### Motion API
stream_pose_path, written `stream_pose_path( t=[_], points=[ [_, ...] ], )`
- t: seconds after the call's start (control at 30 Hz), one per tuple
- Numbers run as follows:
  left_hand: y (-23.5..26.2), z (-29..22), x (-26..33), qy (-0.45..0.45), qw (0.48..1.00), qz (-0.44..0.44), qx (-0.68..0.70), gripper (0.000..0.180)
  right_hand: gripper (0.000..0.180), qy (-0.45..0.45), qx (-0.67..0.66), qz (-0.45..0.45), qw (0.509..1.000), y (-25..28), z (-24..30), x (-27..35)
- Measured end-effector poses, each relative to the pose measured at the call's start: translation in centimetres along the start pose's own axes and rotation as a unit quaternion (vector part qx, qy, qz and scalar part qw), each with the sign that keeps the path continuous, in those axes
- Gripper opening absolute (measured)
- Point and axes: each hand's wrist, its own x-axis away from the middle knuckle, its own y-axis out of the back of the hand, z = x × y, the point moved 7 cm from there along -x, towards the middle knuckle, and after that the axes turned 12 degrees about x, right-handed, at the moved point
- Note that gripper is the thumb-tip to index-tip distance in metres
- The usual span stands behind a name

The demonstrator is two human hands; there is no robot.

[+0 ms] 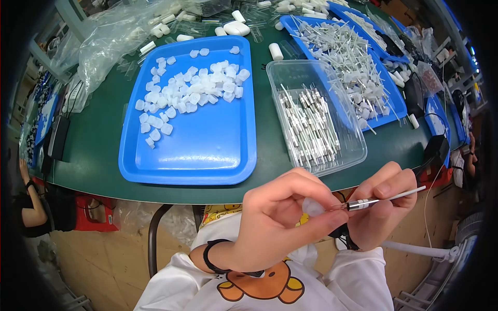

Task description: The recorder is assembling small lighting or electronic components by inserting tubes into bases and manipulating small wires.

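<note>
silver metal tube (361, 204) lies between my hands, long axis left to right, its white stem (409, 192) tilting up rightward; my right hand (381, 213) pinches the tube, my left hand (270, 223) its thin wires (339, 206), near a translucent cap (312, 207).

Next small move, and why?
Probably ease the translucent piece in the left hand toward the thin leads, with the right hand steady: the leads stick out of the silver cylinder toward the left fingertips, the piece sits just behind them, and the right hand already grips the cylinder.
</note>
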Motion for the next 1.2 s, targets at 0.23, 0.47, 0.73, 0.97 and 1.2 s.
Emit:
stream_pose_path(
  t=[0.23,0.47,0.73,0.97,1.2],
  points=[
    [-0.1,0.3,-0.1,-0.025,0.999,-0.008,0.027,0.022,0.029,-0.004,-0.033,-0.006,0.999,-0.2,-0.2,0.1],
    [-0.2,-0.2,-0.1,-0.096,0.995,0.039,-0.009,0.026,0.030,-0.021,-0.063,0.009,0.998,-0.5,-0.5,0.4],
    [-0.4,-0.6,0.1,-0.133,0.989,0.061,-0.036,0.026,0.029,-0.027,-0.074,0.015,0.997,-0.7,-0.4,0.7],
    [-0.3,-0.7,0.2,-0.157,0.985,0.056,-0.049,0.026,0.029,-0.061,-0.093,0.001,0.994,-0.8,-0.8,0.8],
    [-0.3,-0.7,0.2,-0.170,0.982,0.058,-0.050,0.027,0.029,-0.087,-0.084,-0.009,0.993,-0.7,-0.9,0.8]
  ],
)
